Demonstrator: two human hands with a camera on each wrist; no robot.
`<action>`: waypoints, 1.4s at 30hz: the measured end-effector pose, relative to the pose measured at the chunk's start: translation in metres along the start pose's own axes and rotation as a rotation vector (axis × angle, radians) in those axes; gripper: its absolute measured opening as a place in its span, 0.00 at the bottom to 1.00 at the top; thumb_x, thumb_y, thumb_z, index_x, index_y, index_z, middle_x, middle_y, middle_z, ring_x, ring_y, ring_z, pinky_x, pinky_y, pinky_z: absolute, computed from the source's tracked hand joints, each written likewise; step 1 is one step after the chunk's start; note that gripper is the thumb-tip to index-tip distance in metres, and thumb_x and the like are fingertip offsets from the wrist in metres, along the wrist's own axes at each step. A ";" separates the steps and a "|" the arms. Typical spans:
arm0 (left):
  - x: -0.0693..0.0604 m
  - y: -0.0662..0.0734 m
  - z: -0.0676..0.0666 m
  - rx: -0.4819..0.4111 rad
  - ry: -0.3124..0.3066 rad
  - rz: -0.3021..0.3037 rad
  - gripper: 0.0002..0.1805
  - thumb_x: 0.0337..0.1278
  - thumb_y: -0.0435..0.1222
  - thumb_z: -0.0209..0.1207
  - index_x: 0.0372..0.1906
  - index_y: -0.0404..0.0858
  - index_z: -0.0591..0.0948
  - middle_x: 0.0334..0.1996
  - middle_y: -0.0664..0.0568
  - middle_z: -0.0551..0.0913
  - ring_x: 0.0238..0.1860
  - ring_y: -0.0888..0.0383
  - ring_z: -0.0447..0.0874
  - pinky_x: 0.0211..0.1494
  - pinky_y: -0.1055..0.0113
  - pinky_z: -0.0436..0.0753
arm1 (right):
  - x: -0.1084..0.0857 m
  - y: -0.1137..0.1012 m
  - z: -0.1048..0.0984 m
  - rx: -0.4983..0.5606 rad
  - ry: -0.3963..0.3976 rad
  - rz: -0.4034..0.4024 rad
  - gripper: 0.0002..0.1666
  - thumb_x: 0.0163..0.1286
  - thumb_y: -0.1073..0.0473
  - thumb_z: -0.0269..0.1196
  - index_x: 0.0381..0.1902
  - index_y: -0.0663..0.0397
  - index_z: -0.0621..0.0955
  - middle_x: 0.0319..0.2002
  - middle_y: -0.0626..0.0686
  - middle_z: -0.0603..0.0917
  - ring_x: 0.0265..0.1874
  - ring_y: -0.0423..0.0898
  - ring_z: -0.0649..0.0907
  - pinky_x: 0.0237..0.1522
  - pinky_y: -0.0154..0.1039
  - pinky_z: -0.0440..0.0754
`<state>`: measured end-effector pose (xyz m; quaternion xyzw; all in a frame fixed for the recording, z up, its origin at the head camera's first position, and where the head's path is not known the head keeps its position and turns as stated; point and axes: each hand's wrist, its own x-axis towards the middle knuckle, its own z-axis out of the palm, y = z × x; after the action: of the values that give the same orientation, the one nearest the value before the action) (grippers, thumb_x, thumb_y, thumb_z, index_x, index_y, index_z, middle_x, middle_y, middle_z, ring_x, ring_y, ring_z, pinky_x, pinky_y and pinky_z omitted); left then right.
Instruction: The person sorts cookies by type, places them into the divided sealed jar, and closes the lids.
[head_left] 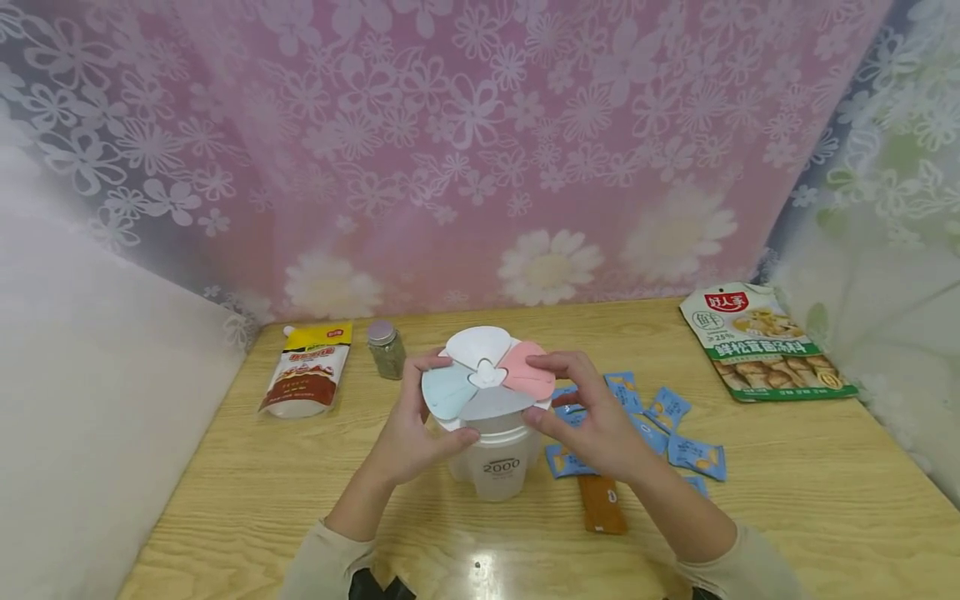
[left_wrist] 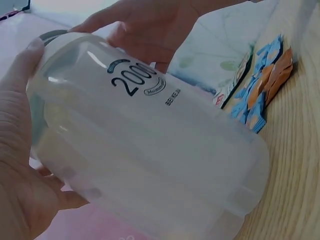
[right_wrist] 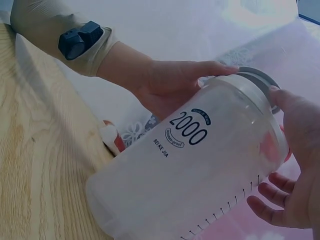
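Observation:
A tall translucent storage container (head_left: 501, 479), printed with "2000", stands upright on the table in the head view. On its top sits a petal-shaped lid (head_left: 480, 407) in white, pink, pale blue and grey sections. My left hand (head_left: 411, 433) grips the lid's left rim, thumb toward the front. On the opposite side my right hand (head_left: 596, 421) holds the lid's edge by the pink section. In the right wrist view, the thumb of the right hand (right_wrist: 300, 135) lies at the grey part of the lid while its other fingers curve beside the container wall.
Several blue packets (head_left: 697, 455) and a brown packet (head_left: 602, 505) lie to the right of the container. A green and white pouch (head_left: 768, 342) rests at the back right. At the back left are a spouted brown and white pouch (head_left: 309, 371) and a small capped jar (head_left: 387, 350).

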<state>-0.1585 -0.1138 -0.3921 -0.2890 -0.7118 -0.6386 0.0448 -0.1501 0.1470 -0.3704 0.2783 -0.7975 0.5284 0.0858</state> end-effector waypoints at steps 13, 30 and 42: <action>0.007 0.006 0.017 0.069 0.195 0.000 0.21 0.65 0.31 0.56 0.60 0.33 0.66 0.53 0.42 0.73 0.48 0.59 0.79 0.50 0.71 0.81 | 0.002 0.002 -0.006 0.227 -0.067 0.137 0.27 0.73 0.62 0.61 0.67 0.45 0.72 0.65 0.47 0.72 0.58 0.44 0.76 0.53 0.40 0.81; 0.005 0.004 0.019 0.036 0.211 0.012 0.19 0.69 0.30 0.53 0.60 0.33 0.65 0.53 0.39 0.75 0.49 0.61 0.80 0.51 0.70 0.81 | -0.013 0.023 -0.066 0.335 -0.300 0.064 0.38 0.66 0.75 0.63 0.72 0.59 0.66 0.48 0.55 0.75 0.36 0.42 0.78 0.36 0.34 0.83; 0.008 0.011 0.018 -0.034 0.228 -0.036 0.18 0.67 0.30 0.54 0.58 0.30 0.66 0.55 0.38 0.74 0.50 0.62 0.79 0.51 0.70 0.82 | -0.044 0.054 -0.094 0.294 -0.438 -0.047 0.38 0.61 0.82 0.62 0.70 0.73 0.65 0.43 0.49 0.77 0.31 0.45 0.76 0.27 0.39 0.77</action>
<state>-0.1546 -0.0935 -0.3824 -0.2022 -0.6963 -0.6800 0.1092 -0.1573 0.2622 -0.3919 0.4140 -0.7051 0.5636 -0.1178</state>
